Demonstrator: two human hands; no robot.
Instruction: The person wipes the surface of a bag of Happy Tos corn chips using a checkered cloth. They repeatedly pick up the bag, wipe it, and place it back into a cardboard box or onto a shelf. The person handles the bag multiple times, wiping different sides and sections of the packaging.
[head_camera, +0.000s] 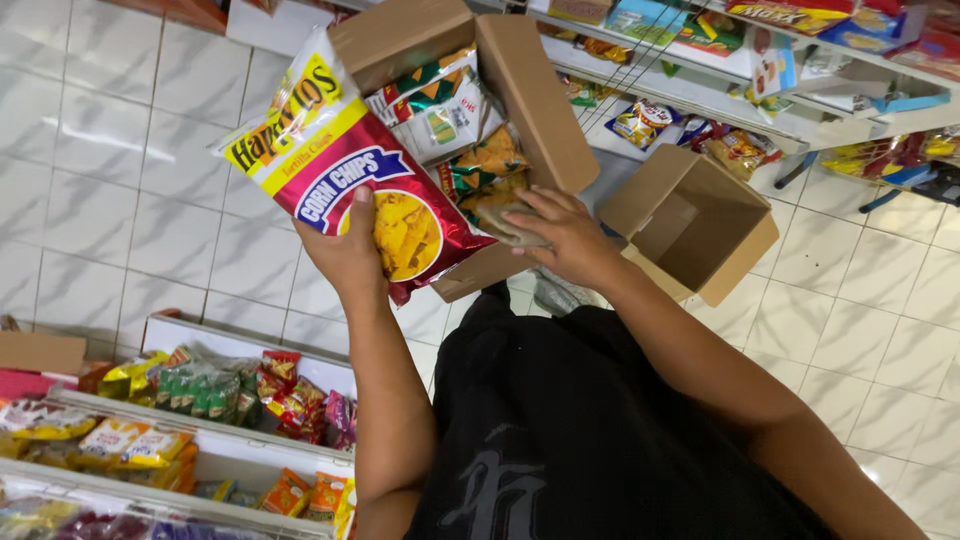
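The left hand grips a red-and-yellow corn chip bag, lifted left of the open cardboard box. The right hand clasps the box's near edge, steadying it; unpacking looks underway.

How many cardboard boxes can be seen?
2: one open box with snack bags, held up by the right hand; one empty open box on the floor. Others may be hidden.

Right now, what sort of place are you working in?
Likely a small grocery or snack shop: white wire shelves stocked with packaged snacks, a brown cardboard carton of snack bags, white tiled floor.
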